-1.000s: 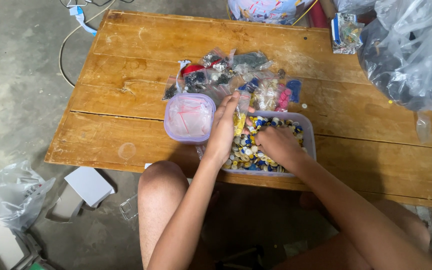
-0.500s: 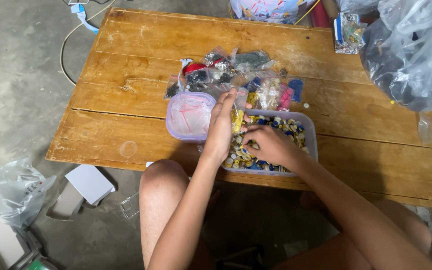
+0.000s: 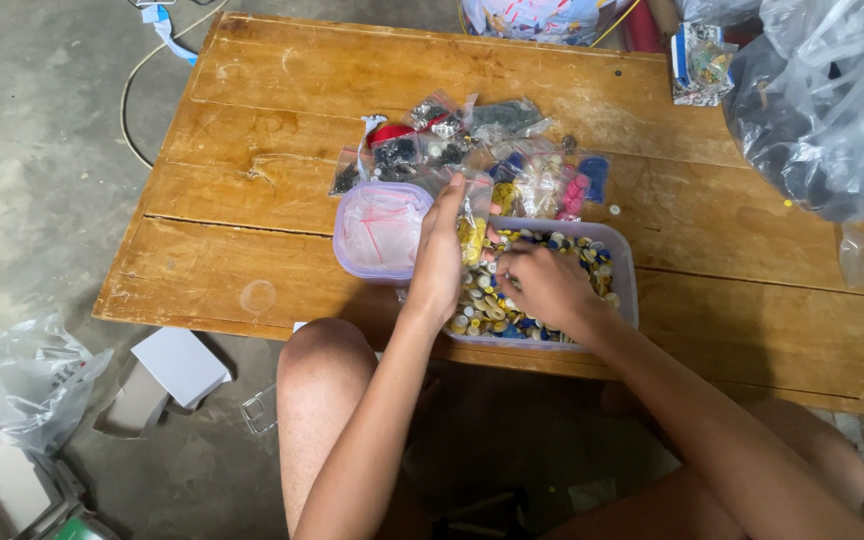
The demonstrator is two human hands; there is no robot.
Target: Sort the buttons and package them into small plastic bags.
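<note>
The left hand stands upright over the near left corner of a shallow, pale lilac plastic tub that sits on the worn wooden bench, and its fingers pinch a small clear plastic bag with yellow pieces inside, held just above the tub. The right hand lies curled low inside the tub, fingers drawn close together and resting on the heap of small mixed-colour buttons that fills it; whether it grips any of them cannot be told. The two hands are just beside each other, almost touching at the fingertips.

Touching the tub's left side is its lilac plastic lid, lying flat on the bench. Behind both, toward the far side of the bench, is a loose cluster of small clear bags holding dark, red, blue and pink pieces. At the bench's far right corner rests a large crumpled clear plastic bag. On the concrete floor to the left lie a white cardboard box with open flaps and another crumpled plastic bag. The person's bare knees show below the bench edge.
</note>
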